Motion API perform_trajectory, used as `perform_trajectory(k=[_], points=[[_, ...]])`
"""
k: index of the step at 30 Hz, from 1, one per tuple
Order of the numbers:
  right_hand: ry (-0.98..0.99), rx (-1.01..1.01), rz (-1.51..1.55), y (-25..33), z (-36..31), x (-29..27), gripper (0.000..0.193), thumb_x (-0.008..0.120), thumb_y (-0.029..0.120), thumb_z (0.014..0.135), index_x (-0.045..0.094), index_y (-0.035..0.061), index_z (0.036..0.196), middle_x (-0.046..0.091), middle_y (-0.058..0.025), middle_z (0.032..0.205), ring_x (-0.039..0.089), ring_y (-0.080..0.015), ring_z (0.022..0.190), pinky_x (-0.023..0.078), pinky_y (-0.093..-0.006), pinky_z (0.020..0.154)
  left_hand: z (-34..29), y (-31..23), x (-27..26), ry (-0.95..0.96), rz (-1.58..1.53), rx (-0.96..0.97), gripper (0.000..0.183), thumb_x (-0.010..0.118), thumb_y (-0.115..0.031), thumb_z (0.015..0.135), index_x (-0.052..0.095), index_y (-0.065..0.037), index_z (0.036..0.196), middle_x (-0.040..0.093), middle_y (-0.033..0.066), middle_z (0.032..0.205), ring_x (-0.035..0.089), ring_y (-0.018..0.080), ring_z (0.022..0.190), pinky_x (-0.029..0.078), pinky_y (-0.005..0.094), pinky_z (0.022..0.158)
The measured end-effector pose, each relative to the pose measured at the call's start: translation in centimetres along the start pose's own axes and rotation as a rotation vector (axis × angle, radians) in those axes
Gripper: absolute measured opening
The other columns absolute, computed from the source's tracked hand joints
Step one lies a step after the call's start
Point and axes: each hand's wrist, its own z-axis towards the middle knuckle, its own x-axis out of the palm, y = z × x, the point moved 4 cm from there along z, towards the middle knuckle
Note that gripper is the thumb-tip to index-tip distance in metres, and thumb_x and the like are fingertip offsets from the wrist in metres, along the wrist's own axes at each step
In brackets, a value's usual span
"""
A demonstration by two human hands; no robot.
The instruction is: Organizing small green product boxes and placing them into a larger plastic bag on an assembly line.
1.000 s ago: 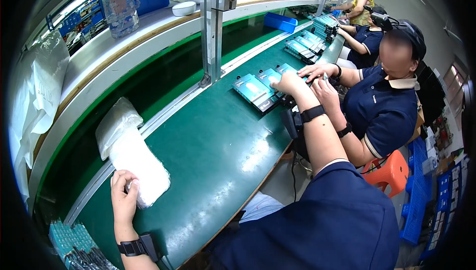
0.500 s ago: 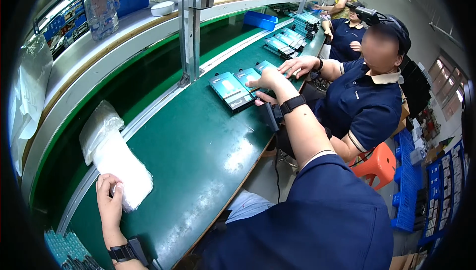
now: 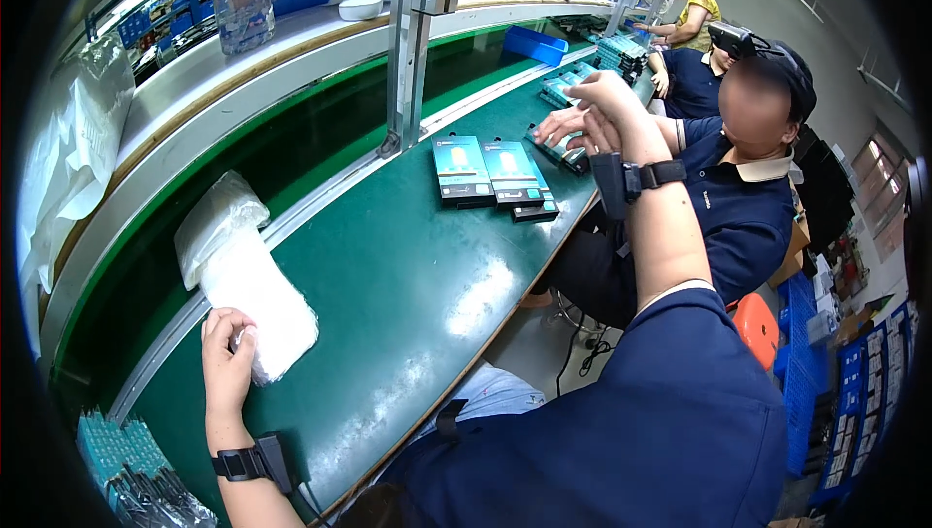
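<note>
My left hand (image 3: 229, 361) pinches the near edge of a stack of white plastic bags (image 3: 264, 310) on the green table. My right hand (image 3: 614, 106) is raised above the boxes, bent at the wrist. Its fingers hang apart and hold nothing that I can see. Left of and below it lie flat teal-and-black boxes: one box (image 3: 460, 171), another box (image 3: 512, 175) beside it, and a third (image 3: 536, 210) partly covered. A co-worker's hand (image 3: 560, 126) overlaps my right hand in view, resting near another teal box (image 3: 568, 151); whether the two hands touch, I cannot tell.
A clear-wrapped bundle (image 3: 221, 222) lies behind the bags. Teal packages (image 3: 126, 460) fill the near left corner. A metal post (image 3: 406, 72) rises at the table's back, by a blue bin (image 3: 536, 45). The co-worker (image 3: 718, 198) sits close on the right, near an orange stool (image 3: 755, 329).
My right hand has lifted off the boxes, upward and to the right. The boxes now lie less neatly in a row. My left hand keeps its hold on the bags. The view has shifted slightly.
</note>
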Motion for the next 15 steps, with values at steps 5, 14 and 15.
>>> perform_trajectory(k=[5,14,15], points=[[-0.481,-0.524,-0.095,7.1,-6.9,-2.0,0.033,0.069,0.03,0.082,0.067,0.002,0.1,0.067,-0.0171,0.09,0.067,-0.0322,0.084,0.053,-0.0398,0.075,0.6,-0.1,0.5,-0.003,-0.015,0.025,0.005,0.058,0.0,0.08,0.058,0.0,0.085,0.053,0.0059,0.095,0.051,0.0203,0.093,0.041,0.0293,0.082],[-0.097,-0.819,-0.27,16.5,-14.1,3.5,0.038,0.068,0.035,0.083,0.066,0.0055,0.106,0.062,-0.0175,0.098,0.059,-0.0348,0.099,0.048,-0.0424,0.087,0.2,-0.1,0.3,-0.015,-0.03,0.06,0.007,0.057,0.001,0.078,0.058,0.0,0.084,0.054,0.007,0.093,0.051,0.0224,0.094,0.042,0.0307,0.085],[0.002,-0.756,-0.288,16.9,-14.4,4.3,0.039,0.068,0.036,0.084,0.065,0.0059,0.109,0.061,-0.0186,0.101,0.058,-0.035,0.1,0.047,-0.0425,0.088,0.1,0.0,0.3,-0.022,-0.024,0.073,0.007,0.058,0.001,0.077,0.058,0.0,0.084,0.055,0.0072,0.093,0.052,0.023,0.094,0.042,0.0312,0.086]])
